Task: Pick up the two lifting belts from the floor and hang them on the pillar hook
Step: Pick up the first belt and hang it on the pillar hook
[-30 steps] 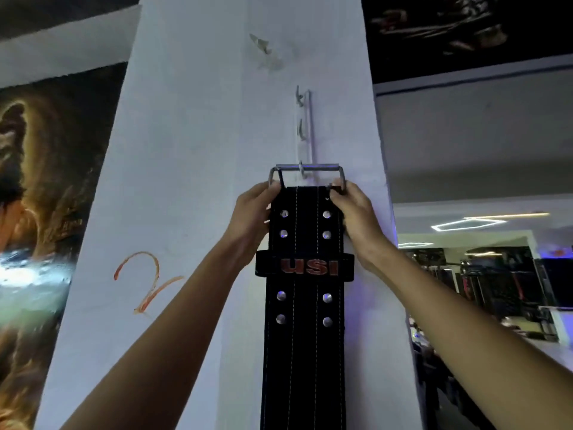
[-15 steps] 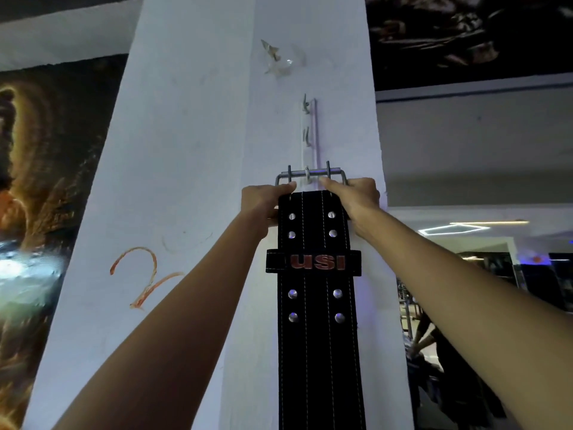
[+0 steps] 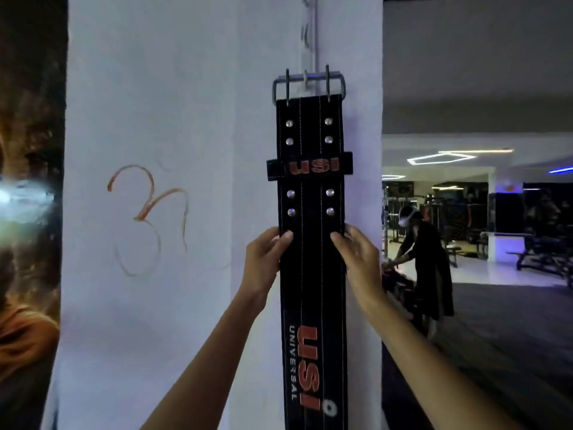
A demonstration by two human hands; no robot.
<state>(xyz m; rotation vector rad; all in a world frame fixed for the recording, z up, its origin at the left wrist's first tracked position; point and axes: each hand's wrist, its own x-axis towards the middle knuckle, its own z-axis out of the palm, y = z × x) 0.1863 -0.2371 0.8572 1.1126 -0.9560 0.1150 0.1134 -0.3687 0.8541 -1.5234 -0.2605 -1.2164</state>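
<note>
Now that both hands have slid down from the buckle, the left hand (image 3: 266, 259) and right hand (image 3: 356, 256) pinch the black lifting belt (image 3: 311, 274) by its edges, thumbs on its face. Above the grip, the buckle (image 3: 308, 83) hangs on the pillar hook (image 3: 306, 82), so this belt seems hung; no second belt shows.

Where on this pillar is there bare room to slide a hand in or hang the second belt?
Bare wall lies left of the black USI belt, between it and the orange scrawl. The hook rail above the buckle shows spare prongs. The belt's edges are crowded: left hand and right hand grip them, and the pillar corner sits close right.
</note>
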